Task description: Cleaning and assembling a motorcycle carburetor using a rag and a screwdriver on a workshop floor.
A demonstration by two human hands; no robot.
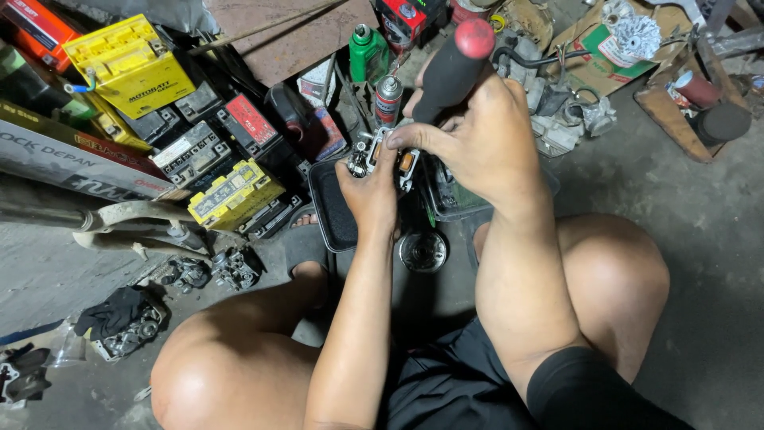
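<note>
My left hand (368, 188) grips a small metal engine part (368, 156), a carburetor-like piece, held above a black tray (330, 211). My right hand (469, 131) is closed around a screwdriver with a black handle and red cap (455, 62), its shaft hidden behind my fingers and pointing down into the part. Both hands meet over the part, between my bare knees.
A round metal cup (422, 251) lies on the floor below the hands. Yellow, black and red batteries (131, 64) pile up at the left. A spray can (387, 97) and green bottle (368, 49) stand behind. Loose metal parts (215, 271) lie at the left; a cardboard box (605, 56) is at the back right.
</note>
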